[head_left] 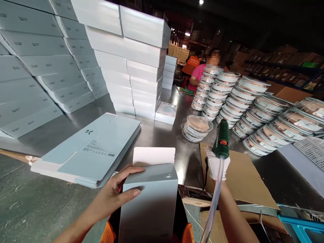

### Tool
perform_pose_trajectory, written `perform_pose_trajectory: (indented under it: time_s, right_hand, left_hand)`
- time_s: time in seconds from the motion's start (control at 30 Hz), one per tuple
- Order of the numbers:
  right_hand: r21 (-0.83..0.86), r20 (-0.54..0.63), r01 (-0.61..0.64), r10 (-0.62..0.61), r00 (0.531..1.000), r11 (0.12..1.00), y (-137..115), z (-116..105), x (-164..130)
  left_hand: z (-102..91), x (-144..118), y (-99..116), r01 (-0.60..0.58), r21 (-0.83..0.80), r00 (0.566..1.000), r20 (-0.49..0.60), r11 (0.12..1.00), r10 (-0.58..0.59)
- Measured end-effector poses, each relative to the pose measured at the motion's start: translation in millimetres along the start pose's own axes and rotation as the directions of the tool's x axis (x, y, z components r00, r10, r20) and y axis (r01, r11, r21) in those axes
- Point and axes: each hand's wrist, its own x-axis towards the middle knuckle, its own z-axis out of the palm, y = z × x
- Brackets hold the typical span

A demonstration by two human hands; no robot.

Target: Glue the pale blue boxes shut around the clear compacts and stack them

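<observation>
1. The box [150, 209] is directly before the body, at the near edge of the table [162, 136]; what supports it below, I cannot tell. So near, it is probably easy to steady.

2. The left hand [116, 190] is clamped on the upper left corner of this box: thumb on the near face, fingers over the top. This grip seems chosen to prevent turning, and it leaves the white flap [154, 156] at the far side free.

3. The right hand [219, 167], in a white glove, looks closed around the green glue gun [222, 138]; its fingers are partly hidden. The glove perhaps protects against heat. The two hands are apart.

4. The clear glue stick [214, 202] extends from the gun's rear toward the person, so the front points away.

5. The flat cartons [88, 145] lie piled at the left, likely for easy reach.

6. The round packs [197, 126] stand in stacks at the right, and the white boxes [141, 50] are piled high behind, which presumably saves table space.
</observation>
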Motion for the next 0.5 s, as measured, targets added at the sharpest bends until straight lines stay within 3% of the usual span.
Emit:
perform_pose_trajectory:
  time_s: [0.13, 0.27, 0.4, 0.5]
  right_hand:
    - [0.072, 0.116, -0.128, 0.119, 0.986, 0.989, -1.7, -4.1, -28.4]
    - [0.240, 0.318, -0.234, 0.151, 0.936, 0.942, -17.7, -10.7, -19.7]
    - [0.423, 0.543, -0.350, 0.076, 0.837, 0.836, -42.3, -42.0, -5.0]
    - [0.413, 0.669, -0.427, 0.049, 0.741, 0.804, -49.4, -74.0, -18.8]
  left_hand:
    - [1.2, -0.1, 3.8, -0.012, 0.006, 1.000, 0.020, 1.000, 0.012]
    - [3.7, 1.7, 12.7, -0.048, 0.035, 0.997, 0.057, 0.998, 0.046]
    - [5.8, 0.9, 13.2, -0.086, 0.119, 0.996, 0.042, 0.989, 0.082]
    - [9.7, -4.9, 8.0, -0.097, 0.219, 0.994, -0.031, 0.971, 0.106]
